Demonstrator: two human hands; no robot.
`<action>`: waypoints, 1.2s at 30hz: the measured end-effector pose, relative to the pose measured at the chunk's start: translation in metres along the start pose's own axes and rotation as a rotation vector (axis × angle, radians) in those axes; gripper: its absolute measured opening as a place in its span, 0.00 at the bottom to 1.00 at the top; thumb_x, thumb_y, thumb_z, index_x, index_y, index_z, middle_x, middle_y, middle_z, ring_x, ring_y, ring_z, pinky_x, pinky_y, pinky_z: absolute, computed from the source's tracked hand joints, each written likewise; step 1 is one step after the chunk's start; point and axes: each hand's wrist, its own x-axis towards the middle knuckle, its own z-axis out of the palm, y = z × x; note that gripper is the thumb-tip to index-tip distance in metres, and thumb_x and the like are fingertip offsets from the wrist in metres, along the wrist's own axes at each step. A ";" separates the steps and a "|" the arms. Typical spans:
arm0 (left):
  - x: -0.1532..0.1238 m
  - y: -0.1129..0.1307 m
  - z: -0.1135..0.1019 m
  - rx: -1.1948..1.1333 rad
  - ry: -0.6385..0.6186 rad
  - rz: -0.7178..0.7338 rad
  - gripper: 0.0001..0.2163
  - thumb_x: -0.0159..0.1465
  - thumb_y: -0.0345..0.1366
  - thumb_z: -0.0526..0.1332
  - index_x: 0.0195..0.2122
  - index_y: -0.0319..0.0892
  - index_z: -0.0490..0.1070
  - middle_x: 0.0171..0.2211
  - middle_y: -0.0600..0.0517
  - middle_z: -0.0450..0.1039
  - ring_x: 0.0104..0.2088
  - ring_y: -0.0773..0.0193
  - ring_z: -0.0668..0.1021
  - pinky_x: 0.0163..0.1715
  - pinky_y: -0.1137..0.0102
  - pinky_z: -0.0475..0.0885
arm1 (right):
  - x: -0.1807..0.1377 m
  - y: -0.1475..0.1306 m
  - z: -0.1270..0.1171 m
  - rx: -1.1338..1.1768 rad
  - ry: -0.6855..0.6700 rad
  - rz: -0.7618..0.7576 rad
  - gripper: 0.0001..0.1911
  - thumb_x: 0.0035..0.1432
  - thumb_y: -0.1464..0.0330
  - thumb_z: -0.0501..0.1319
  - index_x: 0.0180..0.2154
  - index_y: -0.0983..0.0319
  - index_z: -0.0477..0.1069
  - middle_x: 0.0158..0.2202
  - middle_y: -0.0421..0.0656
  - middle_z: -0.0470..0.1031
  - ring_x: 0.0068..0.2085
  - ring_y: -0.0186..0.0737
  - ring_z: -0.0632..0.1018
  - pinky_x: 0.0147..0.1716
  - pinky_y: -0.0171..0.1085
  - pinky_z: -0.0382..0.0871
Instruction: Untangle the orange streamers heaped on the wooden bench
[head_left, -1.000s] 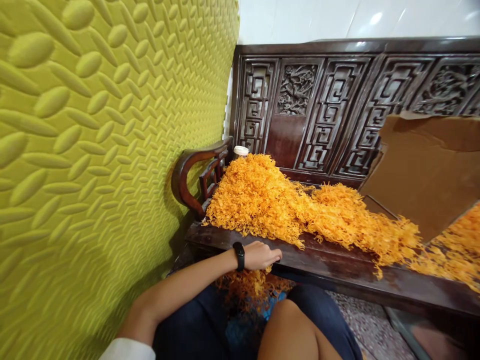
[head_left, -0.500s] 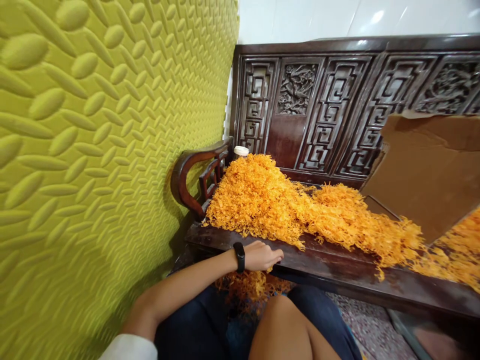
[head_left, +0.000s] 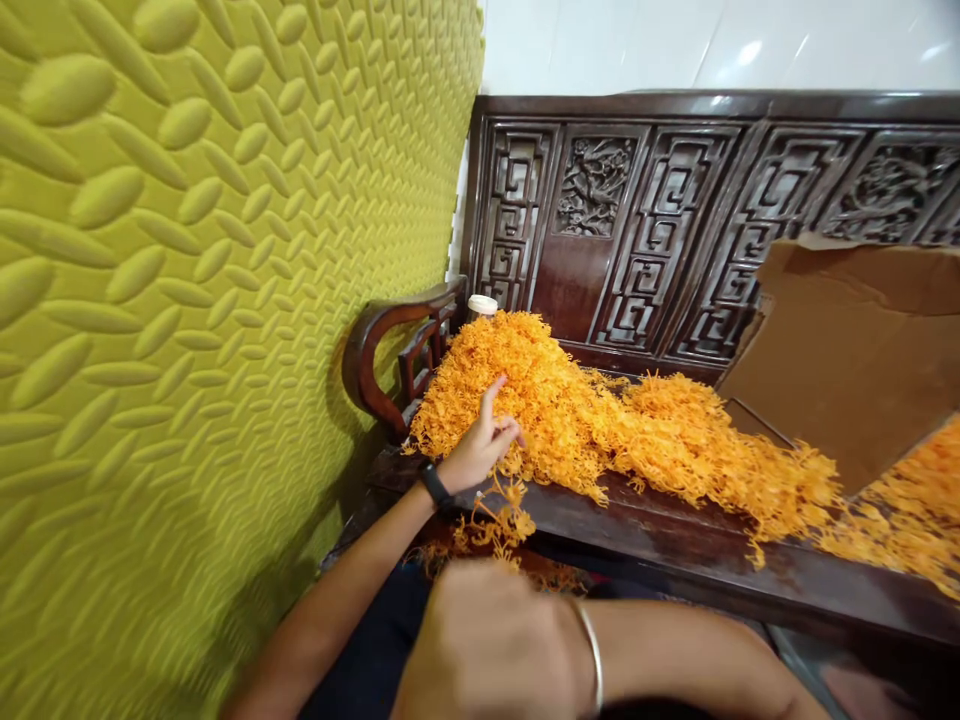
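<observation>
Nearest, the right hand is a blur, its back to the view and its fingers curled under; whether it holds anything cannot be told. A silvery bangle circles its wrist. Just beyond, the left hand has one finger stretched out and the others bent, with a black band at the wrist. A loose, stringy orange cluster hangs just below it; whether the fingers grip this is unclear. Past the hands, the main orange heap lies on the dark, glossy wooden bench, highest near the curved armrest and trailing rightward in thin, curly, frilled strands. On the right, a flat brown cardboard piece with a ragged edge leans over the strands. Behind the heap's peak stands a white-lidded container, mostly hidden, its contents not visible. The backrest has angular fretwork and a carved panel. Yellow matting with raised ovals covers the left side; shiny white tiles rise behind.
</observation>
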 end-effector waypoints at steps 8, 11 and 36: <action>0.008 0.013 -0.021 -0.263 0.176 -0.077 0.17 0.57 0.38 0.61 0.46 0.38 0.62 0.26 0.56 0.65 0.25 0.71 0.69 0.29 0.74 0.64 | -0.003 0.126 -0.051 -0.125 0.524 0.544 0.15 0.56 0.66 0.60 0.46 0.59 0.66 0.41 0.46 0.71 0.40 0.41 0.72 0.39 0.42 0.67; 0.008 0.010 -0.014 -0.213 0.167 -0.078 0.14 0.58 0.39 0.60 0.43 0.38 0.63 0.23 0.57 0.65 0.23 0.72 0.67 0.26 0.75 0.62 | -0.013 0.132 -0.054 -0.060 0.506 0.631 0.07 0.56 0.65 0.61 0.35 0.61 0.70 0.31 0.43 0.72 0.32 0.36 0.72 0.32 0.37 0.66; 0.002 0.058 0.004 -0.267 -0.024 -0.229 0.07 0.59 0.39 0.60 0.31 0.40 0.70 0.12 0.61 0.57 0.11 0.78 0.53 0.12 0.76 0.44 | -0.014 0.141 -0.057 1.647 0.587 0.708 0.12 0.41 0.65 0.67 0.20 0.61 0.64 0.20 0.37 0.60 0.20 0.29 0.58 0.21 0.33 0.59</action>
